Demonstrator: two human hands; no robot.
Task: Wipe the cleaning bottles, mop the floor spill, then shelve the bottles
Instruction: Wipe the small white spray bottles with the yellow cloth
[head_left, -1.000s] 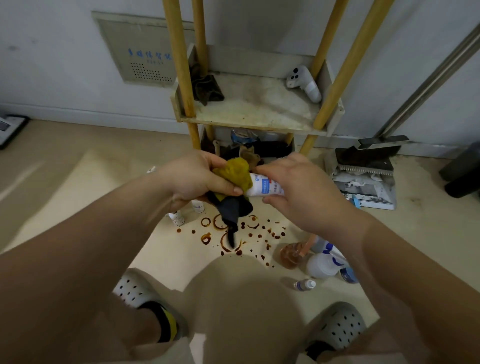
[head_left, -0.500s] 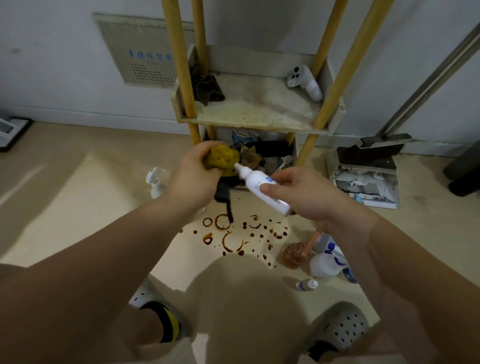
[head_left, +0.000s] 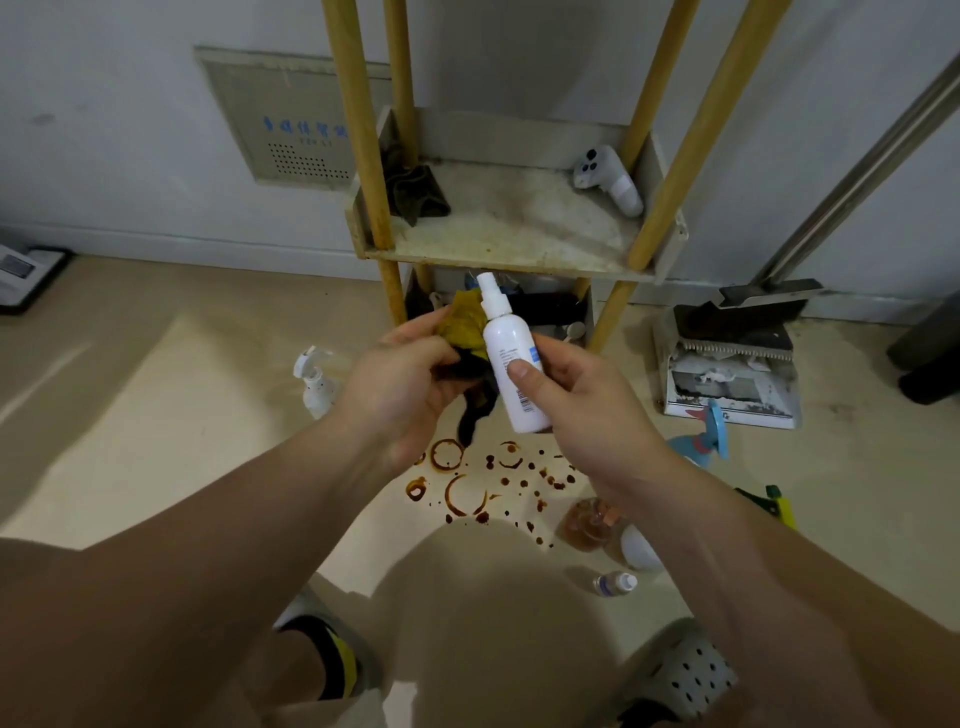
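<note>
Both hands busy on step one: right hand (head_left: 566, 395) fingers grip bottle (head_left: 511, 364), left hand (head_left: 410, 374) fingers clutch cloth (head_left: 465, 325) against it; next, rub it clean.

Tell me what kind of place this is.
Probably a utility or cleaning-storage corner indoors. A stained shelf rack with wooden posts stands against the wall, a dustpan sits beside it, and spray bottles stand on the floor around a brown spill.

Smooth glossy white plastic bottle (head_left: 511, 364); soft matt yellow cloth (head_left: 465, 325); stained, rough-looking shelf (head_left: 509, 228).
</note>
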